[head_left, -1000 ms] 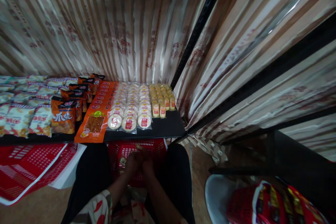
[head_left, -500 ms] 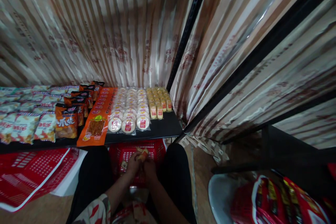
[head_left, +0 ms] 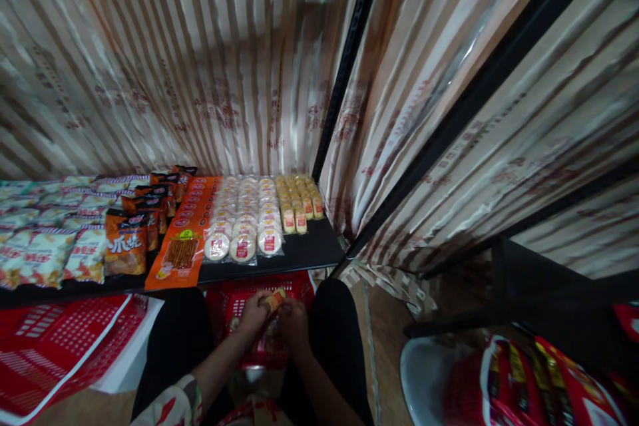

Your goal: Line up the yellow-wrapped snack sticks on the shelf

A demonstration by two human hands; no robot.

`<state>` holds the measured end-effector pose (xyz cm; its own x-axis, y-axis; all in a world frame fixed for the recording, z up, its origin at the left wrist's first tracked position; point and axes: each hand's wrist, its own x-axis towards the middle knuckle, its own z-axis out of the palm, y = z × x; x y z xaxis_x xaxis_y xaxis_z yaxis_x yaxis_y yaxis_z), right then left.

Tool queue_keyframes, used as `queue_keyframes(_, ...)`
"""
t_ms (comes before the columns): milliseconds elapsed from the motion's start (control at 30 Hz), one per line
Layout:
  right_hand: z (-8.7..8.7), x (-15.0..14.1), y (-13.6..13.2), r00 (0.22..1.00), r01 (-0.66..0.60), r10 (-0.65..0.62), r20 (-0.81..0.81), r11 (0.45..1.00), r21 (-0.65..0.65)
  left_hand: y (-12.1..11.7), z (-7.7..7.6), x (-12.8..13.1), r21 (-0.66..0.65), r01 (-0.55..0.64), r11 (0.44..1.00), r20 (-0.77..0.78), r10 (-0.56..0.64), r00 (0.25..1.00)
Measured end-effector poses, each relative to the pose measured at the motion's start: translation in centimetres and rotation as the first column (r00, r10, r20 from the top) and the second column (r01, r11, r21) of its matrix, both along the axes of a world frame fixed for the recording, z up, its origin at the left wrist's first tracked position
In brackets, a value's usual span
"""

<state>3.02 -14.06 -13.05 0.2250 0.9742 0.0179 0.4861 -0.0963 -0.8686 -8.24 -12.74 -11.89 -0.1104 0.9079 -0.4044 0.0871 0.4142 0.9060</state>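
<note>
My left hand point(head_left: 253, 313) is closed on a small yellow snack packet point(head_left: 274, 299) with a reddish label, held tilted over the red basket point(head_left: 303, 285) between my knees. My right hand point(head_left: 293, 321) sits just beside the packet's right end with its fingers curled; what they grip is hidden. A few more small packets lie in the basket, partly covered by my hands. On the black shelf point(head_left: 319, 246) in front stand rows of similar yellow packets point(head_left: 300, 203), and left of them rows of round white wrapped crackers point(head_left: 243, 246).
Further left on the shelf are a flat orange snack bag point(head_left: 182, 253), orange-brown bags point(head_left: 126, 243) and several pale bags point(head_left: 47, 256). Another red basket point(head_left: 64, 346) is at lower left. Black metal posts point(head_left: 344, 80) and striped curtain stand behind; red bags point(head_left: 564, 379) lie at lower right.
The view has tilted up slightly. My right hand has moved up and a little right beside the packet; my left hand still grips the packet, showing more of it.
</note>
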Motion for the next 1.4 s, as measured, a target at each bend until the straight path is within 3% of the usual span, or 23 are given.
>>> queue_keyframes(133,1.2,0.2,-0.3,0.991,-0.054,0.049,0.122,0.998,0.035,0.6,0.8,0.0,-0.006,0.057,0.998,-0.140,-0.058,0.989)
queue_keyframes(233,2.6,0.4,-0.5,0.941,-0.140,0.112,0.319,0.988,0.066,1.1,1.3,-0.2,-0.004,0.150,0.989,-0.228,-0.147,0.963)
queue_keyframes(333,4.0,0.9,-0.4,0.885,-0.253,0.207,0.418,0.966,0.058,1.5,2.3,-0.5,-0.005,0.241,0.970,-0.313,-0.231,0.921)
queue_keyframes(467,5.7,1.6,-0.2,0.834,-0.379,0.327,0.444,0.925,0.031,1.9,4.1,-0.7,0.008,0.321,0.947,-0.360,-0.296,0.885)
queue_keyframes(733,8.3,3.0,0.2,0.795,-0.482,0.447,0.409,0.876,-0.020,2.6,7.0,-0.5,-0.011,0.361,0.933,-0.350,-0.341,0.872)
queue_keyframes(1000,8.0,4.3,0.6,0.818,-0.460,0.385,0.428,0.884,0.085,3.7,8.7,0.2,0.058,0.353,0.934,-0.284,-0.323,0.903)
queue_keyframes(1400,8.1,5.2,1.7,0.884,-0.317,0.232,0.407,0.936,0.155,5.0,8.7,2.2,0.136,0.274,0.952,-0.205,-0.244,0.948)
